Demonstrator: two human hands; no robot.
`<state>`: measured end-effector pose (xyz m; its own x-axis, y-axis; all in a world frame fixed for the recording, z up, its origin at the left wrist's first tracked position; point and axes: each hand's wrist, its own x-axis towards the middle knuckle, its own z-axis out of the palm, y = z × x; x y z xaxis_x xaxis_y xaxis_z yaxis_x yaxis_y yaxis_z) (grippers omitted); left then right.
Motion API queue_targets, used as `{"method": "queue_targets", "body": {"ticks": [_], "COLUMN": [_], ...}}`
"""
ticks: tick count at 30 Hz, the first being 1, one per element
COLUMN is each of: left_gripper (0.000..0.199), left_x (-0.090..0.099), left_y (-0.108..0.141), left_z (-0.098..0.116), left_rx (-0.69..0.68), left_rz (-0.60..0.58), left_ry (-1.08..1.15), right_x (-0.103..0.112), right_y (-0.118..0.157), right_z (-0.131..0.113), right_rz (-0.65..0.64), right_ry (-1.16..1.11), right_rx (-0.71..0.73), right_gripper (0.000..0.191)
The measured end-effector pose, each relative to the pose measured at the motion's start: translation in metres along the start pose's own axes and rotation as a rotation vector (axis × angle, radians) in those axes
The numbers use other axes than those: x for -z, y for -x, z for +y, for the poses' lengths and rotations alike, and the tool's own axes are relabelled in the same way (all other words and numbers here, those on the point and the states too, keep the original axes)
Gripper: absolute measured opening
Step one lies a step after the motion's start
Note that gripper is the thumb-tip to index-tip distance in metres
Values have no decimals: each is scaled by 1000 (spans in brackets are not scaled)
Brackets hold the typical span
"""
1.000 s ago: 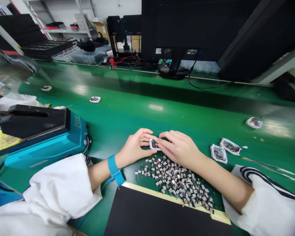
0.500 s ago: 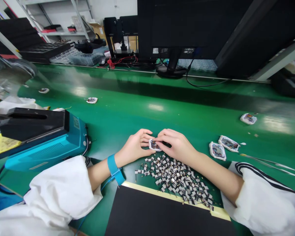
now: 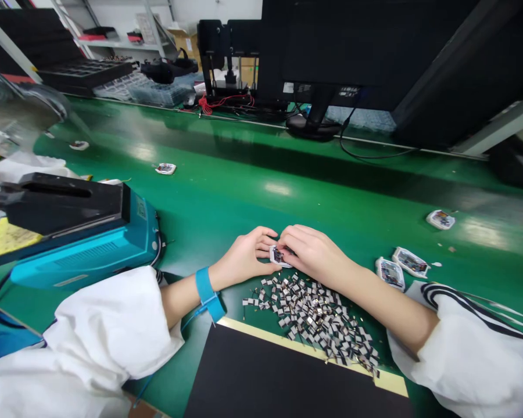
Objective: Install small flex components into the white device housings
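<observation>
A small white casing with electronics inside (image 3: 276, 256) is held by its left side between the thumb and fingers of my left hand (image 3: 247, 253). My right hand (image 3: 312, 251) bends over the casing's right part, fingertips pinched together at its inside. Whatever is in that pinch is hidden. Just below both hands spreads a heap of small grey-and-black parts with short leads (image 3: 314, 316). A blue wrist strap (image 3: 206, 288) circles my left wrist.
Two similar white casings (image 3: 390, 273) lie beside my right forearm, near tweezers (image 3: 501, 307). Another casing (image 3: 440, 219) sits farther right. A black mat (image 3: 287, 377) with a yellow edge lies in front. At left stands a teal-and-black soldering station (image 3: 91, 244); a monitor (image 3: 331, 52) stands behind.
The camera view has shifted slightly. Both hands stay at the casing, and my right fingers have curled a little farther over its inside.
</observation>
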<state>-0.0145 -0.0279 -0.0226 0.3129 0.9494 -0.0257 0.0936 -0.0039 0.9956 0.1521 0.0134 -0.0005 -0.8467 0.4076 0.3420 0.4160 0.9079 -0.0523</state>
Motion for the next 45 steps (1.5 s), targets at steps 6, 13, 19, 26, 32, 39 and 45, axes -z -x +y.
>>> {"method": "queue_targets", "body": {"ticks": [6, 13, 19, 26, 32, 39, 45], "left_gripper": [49, 49, 47, 40, 47, 30, 23], "left_x": [0, -1, 0, 3, 52, 41, 16], "left_y": [0, -1, -1, -8, -72, -53, 20], "left_z": [2, 2, 1, -2, -8, 7, 11], "left_rx": [-2, 7, 2, -46, -189, -342, -376], "left_rz": [-2, 0, 8, 99, 334, 264, -182], "left_ry": [1, 0, -9, -109, -339, -599, -691], "right_x": [-2, 3, 4, 25, 74, 67, 60], "right_y": [2, 0, -6, 22, 119, 188, 183], "right_z": [0, 0, -1, 31, 129, 166, 183], "right_rz": [-11, -47, -99, -77, -12, -122, -106], "right_ry": [-34, 70, 188, 99, 422, 342, 135], "right_rx": [-32, 75, 175, -46, -547, -739, -836], "right_gripper": [19, 21, 10, 32, 57, 59, 36]}}
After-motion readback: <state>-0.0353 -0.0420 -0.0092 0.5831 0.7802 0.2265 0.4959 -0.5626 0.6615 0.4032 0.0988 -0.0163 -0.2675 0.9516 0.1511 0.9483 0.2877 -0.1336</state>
